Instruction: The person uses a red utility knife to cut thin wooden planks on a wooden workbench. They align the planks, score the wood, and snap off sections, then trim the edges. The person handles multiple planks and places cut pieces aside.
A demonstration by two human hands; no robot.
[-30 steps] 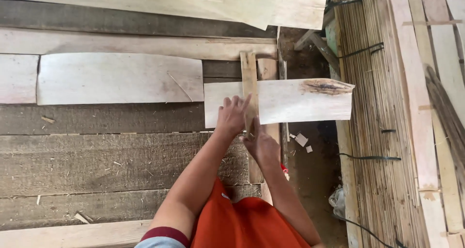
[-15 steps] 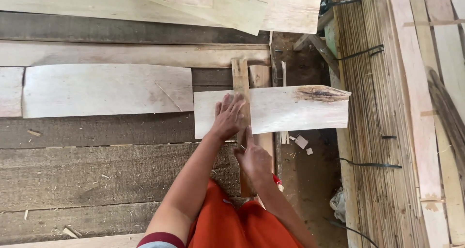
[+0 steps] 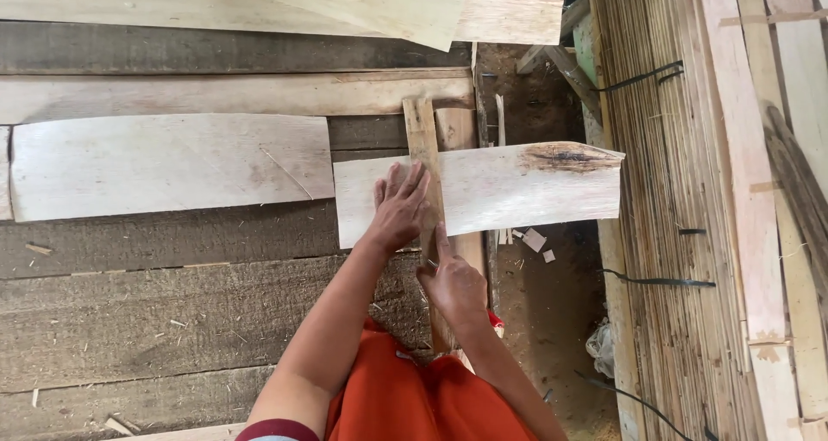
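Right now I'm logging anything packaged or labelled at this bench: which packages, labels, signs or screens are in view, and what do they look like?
No labels, signs or screens show.
Bundled stack of thin veneer strips: right side, tan, upright edges, bound by black straps.
Crumpled plastic bag: on the dirt floor at lower right, pale grey; contents cannot be told.
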